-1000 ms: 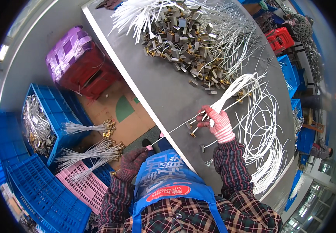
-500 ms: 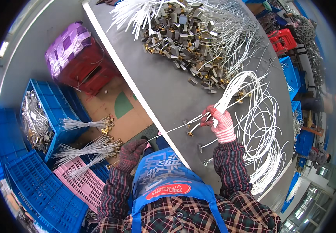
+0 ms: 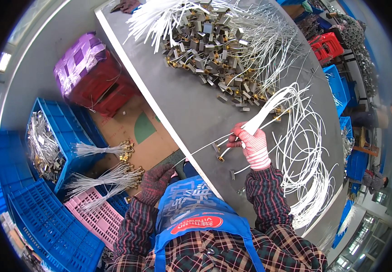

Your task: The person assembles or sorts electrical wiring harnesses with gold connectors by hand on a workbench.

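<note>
My right hand (image 3: 254,147), in a pink-and-white glove, is closed around a bundle of white wires (image 3: 273,103) whose long loops spread over the table to its right. From this bundle a single wire (image 3: 200,149) runs left across the table edge. My left hand (image 3: 156,182), in a dark red glove, is closed on that wire beside the edge. A small brass-coloured end shows just below the left glove. Near my right hand lie a few wire ends with grey blocks (image 3: 232,175). Beyond it is a big heap of grey blocks with brass parts (image 3: 207,52) and white wires.
A white edge strip (image 3: 146,95) borders the grey table (image 3: 164,65). To the left stand a red stool (image 3: 114,86) with a purple-wrapped top, a blue crate (image 3: 71,156) of wired parts and a pink crate (image 3: 89,208) under wire bundles. Other crates and people are at the far right.
Both hands have shifted only slightly, the left a little to the right and down, the right a little to the left. The wire stays stretched between them.
</note>
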### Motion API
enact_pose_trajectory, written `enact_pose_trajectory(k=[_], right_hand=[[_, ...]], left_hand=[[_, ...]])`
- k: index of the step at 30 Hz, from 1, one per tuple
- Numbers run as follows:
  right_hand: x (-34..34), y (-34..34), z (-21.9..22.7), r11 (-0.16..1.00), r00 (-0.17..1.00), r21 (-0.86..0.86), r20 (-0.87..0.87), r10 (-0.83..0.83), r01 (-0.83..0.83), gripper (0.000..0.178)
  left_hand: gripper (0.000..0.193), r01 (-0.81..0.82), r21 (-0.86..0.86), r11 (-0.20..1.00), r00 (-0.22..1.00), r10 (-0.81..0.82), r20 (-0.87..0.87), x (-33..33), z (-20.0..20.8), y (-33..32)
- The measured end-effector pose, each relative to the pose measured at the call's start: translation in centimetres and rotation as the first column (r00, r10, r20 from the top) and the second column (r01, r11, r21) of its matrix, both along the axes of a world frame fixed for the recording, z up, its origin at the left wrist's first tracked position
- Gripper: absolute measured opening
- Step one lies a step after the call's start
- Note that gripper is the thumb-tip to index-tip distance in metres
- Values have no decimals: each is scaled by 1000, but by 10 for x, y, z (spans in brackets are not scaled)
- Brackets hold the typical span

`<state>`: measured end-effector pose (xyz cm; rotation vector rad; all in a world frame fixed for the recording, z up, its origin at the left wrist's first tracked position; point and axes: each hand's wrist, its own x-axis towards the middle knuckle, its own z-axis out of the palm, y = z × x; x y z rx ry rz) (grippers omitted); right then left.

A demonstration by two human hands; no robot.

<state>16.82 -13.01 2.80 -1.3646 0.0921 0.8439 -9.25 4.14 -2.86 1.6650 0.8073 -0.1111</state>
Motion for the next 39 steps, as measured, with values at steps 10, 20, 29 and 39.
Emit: enact_pose_trajectory(k=[10,20,29,39], right_hand=[[-1,-5,-10,996,992,70,112,-58,51,26],[-6,-10,-10,973,977,183,133,-167,141,29],[32,-45,-4,993,968,78,228,-108,92,37],[18,-49,-24,990,969,73,205,-135,122,29]], left_hand=[[25,-19,-74,997,998,15,-53,-8,16,9],[20,-23,-555,831,980,-92,-178,28,32,7],[26,160,-683,713,983,-182,41,84,29,-23],[26,537,-23,843,824,-518,231,112,4,-16]])
